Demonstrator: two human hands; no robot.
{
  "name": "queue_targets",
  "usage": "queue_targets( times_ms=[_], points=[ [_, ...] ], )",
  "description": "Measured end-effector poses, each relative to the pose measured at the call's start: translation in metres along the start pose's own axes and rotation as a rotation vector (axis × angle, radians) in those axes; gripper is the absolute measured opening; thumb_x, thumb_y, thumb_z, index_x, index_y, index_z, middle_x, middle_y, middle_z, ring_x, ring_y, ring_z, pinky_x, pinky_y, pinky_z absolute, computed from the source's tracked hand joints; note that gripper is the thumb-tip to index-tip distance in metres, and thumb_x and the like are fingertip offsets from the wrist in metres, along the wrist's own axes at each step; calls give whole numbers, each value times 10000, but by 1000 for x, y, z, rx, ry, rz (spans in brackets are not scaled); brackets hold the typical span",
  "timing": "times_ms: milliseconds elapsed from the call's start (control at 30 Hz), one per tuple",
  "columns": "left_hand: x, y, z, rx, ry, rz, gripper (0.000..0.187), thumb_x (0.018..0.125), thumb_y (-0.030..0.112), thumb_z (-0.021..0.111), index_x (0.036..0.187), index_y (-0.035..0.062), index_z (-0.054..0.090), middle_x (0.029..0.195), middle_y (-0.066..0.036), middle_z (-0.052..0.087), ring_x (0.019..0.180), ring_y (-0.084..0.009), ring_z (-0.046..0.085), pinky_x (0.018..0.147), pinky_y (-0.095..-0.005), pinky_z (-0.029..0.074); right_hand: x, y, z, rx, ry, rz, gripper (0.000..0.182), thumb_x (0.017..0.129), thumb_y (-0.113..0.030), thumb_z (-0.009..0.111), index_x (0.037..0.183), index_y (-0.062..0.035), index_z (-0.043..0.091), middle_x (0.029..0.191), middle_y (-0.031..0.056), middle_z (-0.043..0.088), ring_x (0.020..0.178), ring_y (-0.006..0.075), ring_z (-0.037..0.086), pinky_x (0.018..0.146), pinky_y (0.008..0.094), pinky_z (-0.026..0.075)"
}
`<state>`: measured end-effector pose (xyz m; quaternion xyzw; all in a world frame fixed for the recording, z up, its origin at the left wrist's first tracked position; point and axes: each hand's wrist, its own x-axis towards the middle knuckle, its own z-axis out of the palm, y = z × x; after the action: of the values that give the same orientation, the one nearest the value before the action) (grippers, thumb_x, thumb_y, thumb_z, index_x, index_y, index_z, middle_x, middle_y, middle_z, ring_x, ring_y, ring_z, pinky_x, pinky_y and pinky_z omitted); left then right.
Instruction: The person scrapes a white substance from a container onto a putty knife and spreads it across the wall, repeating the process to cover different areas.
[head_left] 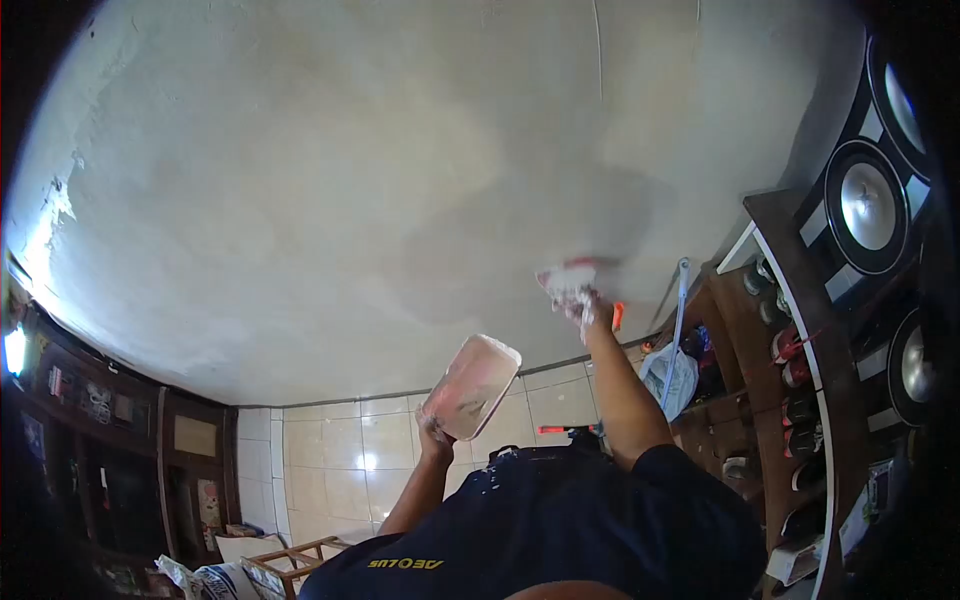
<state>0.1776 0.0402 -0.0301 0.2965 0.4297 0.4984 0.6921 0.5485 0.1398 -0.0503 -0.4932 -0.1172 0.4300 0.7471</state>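
Note:
My left hand [432, 436] grips the lower left edge of a shallow rectangular tray [478, 388], pinkish with pale smears inside, held tilted in front of my body. Up to the right, my right hand [580, 312] is closed on a flat, white-coated spreading tool [570, 280] with a reddish edge, close to the grey wall [330, 200]. White paste covers the fingers of that hand, and motion blurs the tool. Whether the tool touches the wall I cannot tell.
Large speakers [868, 205] and a shoe rack [790, 330] line the right side. A light blue pole [680, 320] leans by a plastic bag [668, 380]. At the left are a dark cabinet [165, 470] and a wooden frame [295, 562]. Tiled floor [340, 450] lies below.

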Motion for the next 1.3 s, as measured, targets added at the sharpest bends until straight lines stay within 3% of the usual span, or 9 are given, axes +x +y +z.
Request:
queue_targets(
  times_ms=[200, 400, 500, 600, 633, 833, 967, 1067, 1300],
  points=[
    [0, 4, 7, 19, -20, 33, 619, 771, 482, 476, 1276, 163, 312, 1276, -106, 415, 1149, -298, 457, 877, -454, 450, -23, -81, 19, 164, -69, 104, 300, 786, -196, 590, 1043, -51, 540, 913, 49, 608, 700, 173, 590, 585, 319, 488],
    [-8, 23, 33, 36, 24, 84, 680, 745, 502, 519, 1283, 139, 319, 1273, -104, 422, 1153, -283, 457, 903, -425, 440, -42, -383, 184, 155, -501, -759, 247, 803, -203, 555, 876, 30, 587, 812, 139, 632, 732, 220, 619, 608, 323, 486],
    [-4, 20, 31, 30, -33, 93, 688, 741, 509, 530, 1282, 138, 323, 1276, -105, 419, 1157, -283, 452, 904, -423, 439, -54, -458, 238, 76, -358, -919, 275, 794, -252, 602, 938, -18, 608, 775, 94, 618, 712, 206, 602, 636, 338, 485],
    [-2, 17, 29, 11, -26, 71, 733, 716, 491, 554, 1299, 112, 322, 1296, -109, 406, 1176, -295, 429, 933, -434, 408, 9, -442, 240, 25, -4, -714, 284, 768, -239, 627, 935, -11, 601, 810, 91, 617, 675, 164, 597, 564, 293, 476],
    [-4, 17, 31, -17, -9, 63, 789, 681, 481, 585, 1313, 91, 321, 1318, -110, 391, 1200, -302, 403, 967, -442, 372, 19, -407, 207, 173, -426, -746, 257, 737, -219, 674, 867, -10, 598, 730, 28, 577, 647, 146, 561, 542, 291, 457],
    [-3, 22, 21, 160, -28, 13, 650, 762, 484, 488, 1294, 157, 306, 1292, -120, 401, 1175, -311, 424, 901, -476, 421, 59, -119, 39, -16, 62, -177, 311, 748, -238, 661, 988, -52, 598, 824, 59, 625, 662, 176, 611, 551, 317, 503],
    [5, 15, -5, 119, -55, -78, 651, 757, 500, 491, 1292, 180, 301, 1298, -119, 389, 1178, -310, 417, 900, -473, 421, 19, -7, -33, 53, -63, 104, 319, 759, -163, 617, 1053, -56, 557, 863, 82, 621, 681, 184, 604, 542, 303, 496],
    [12, 19, 1, 190, -123, -68, 647, 759, 504, 496, 1280, 178, 297, 1292, -111, 385, 1183, -303, 411, 901, -468, 420, -9, -42, -21, 290, -32, 140, 357, 767, -135, 587, 1095, -14, 513, 899, 100, 611, 713, 204, 609, 556, 321, 507],
    [8, 18, 18, 127, -83, -32, 613, 775, 475, 528, 1251, 168, 293, 1272, -87, 383, 1183, -271, 405, 933, -442, 393, 22, -222, 83, 226, -257, -336, 390, 776, -225, 624, 1058, 19, 509, 860, 109, 613, 677, 208, 607, 559, 312, 502]
  ],
)
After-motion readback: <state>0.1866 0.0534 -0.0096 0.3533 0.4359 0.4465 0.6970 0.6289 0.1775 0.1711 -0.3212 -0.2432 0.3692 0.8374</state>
